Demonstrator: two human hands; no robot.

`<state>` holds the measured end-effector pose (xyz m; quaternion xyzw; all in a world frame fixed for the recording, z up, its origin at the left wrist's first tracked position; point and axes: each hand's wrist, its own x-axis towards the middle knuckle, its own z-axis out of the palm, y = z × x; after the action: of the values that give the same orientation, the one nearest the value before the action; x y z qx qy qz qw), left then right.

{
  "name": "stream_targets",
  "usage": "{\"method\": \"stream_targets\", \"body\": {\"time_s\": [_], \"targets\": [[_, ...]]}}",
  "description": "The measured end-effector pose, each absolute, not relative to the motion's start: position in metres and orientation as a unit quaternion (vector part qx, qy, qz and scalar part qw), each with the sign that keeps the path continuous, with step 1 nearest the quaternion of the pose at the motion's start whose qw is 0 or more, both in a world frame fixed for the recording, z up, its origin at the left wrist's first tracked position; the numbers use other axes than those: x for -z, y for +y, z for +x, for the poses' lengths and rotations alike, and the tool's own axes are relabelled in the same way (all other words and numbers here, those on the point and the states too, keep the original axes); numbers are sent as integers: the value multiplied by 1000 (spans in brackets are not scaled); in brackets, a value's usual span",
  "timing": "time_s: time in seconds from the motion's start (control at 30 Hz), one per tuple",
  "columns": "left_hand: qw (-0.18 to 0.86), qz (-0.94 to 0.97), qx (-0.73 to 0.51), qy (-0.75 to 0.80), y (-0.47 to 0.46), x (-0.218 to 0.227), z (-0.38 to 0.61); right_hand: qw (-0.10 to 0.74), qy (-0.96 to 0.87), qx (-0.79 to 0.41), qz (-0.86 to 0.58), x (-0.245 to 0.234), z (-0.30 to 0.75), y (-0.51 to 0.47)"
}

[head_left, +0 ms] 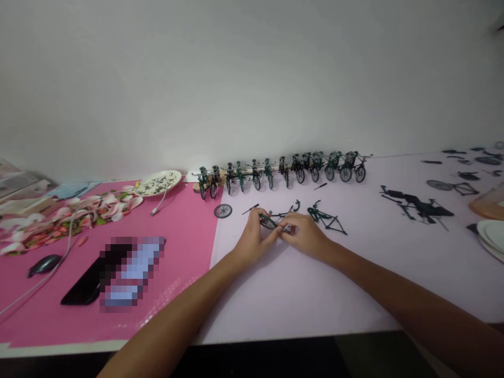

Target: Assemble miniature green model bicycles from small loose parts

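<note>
My left hand (254, 237) is closed around a miniature bicycle wheel (268, 222) with a dark rim and fine spokes. Against it, my right hand (305, 235) pinches at the wheel's right side, and a small part between those fingertips is too hidden to name. Just behind my hands lies a thin handlebar-like piece (297, 206). A dark green toy bicycle frame (326, 218) rests right of my right hand. Off to the left, a loose spoked wheel (222, 211) lies flat on the table.
A row of assembled miniature bicycles (283, 170) stands along the wall. More dark parts (421, 206) are spread at the right, near a stack of white lids (492, 236). Leftward are a plate of small parts (159, 184), a phone (84, 283), a mouse (45, 265) and artificial petals (98, 210).
</note>
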<state>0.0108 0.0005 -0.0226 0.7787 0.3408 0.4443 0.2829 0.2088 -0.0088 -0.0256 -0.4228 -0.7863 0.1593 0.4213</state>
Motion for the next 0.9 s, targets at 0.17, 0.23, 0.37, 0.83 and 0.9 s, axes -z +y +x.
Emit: {"method": "stream_targets", "body": {"time_s": [0.17,0.23,0.37,0.83,0.9], "targets": [[297,778,-447,325,1,22,11,410,-790,-168,-423,26,209,-8],[294,781,-446,324,0,21,11,408,-791,-166,-424,26,209,-8],[290,788,-437,322,-1,19,11,406,-794,-164,-422,25,209,-9],[268,816,-408,308,-1,13,6,397,-796,-168,-424,25,207,-10],[266,811,-413,316,0,14,6,395,-798,-161,-425,25,208,-9]]}}
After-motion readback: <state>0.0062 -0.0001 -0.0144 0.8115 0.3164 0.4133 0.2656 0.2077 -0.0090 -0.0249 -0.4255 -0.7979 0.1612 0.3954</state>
